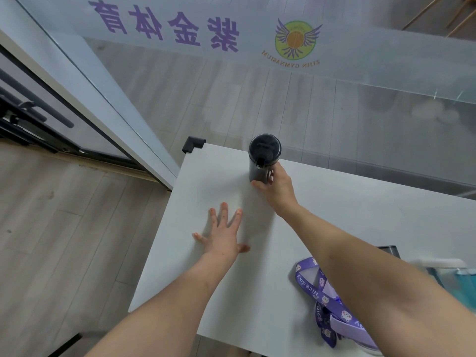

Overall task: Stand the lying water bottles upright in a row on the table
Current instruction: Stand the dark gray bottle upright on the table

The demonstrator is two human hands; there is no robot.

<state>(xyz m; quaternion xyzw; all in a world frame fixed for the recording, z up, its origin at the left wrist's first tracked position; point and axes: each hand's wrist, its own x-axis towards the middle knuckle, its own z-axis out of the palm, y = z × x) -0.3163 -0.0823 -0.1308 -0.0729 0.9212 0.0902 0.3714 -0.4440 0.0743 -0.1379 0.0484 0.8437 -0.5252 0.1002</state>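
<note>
A dark bottle [262,155] with a black lid stands upright near the far left corner of the white table [195,284]. My right hand [279,188] wraps around its lower part from the near side. Spread flat on the tabletop lies my left hand [222,234], fingers apart, holding nothing. At the right edge lies a bluish clear bottle [461,282] with a white cap, partly hidden by my right arm. A purple bottle [353,328] with a purple printed strap [309,282] lies at the near right, mostly under that arm.
A black guard [192,144] covers the table's far left corner. A glass wall [257,73] with purple lettering rises just behind the table. A door frame [103,104] runs along the left. Wooden floor [64,240] lies left of the table.
</note>
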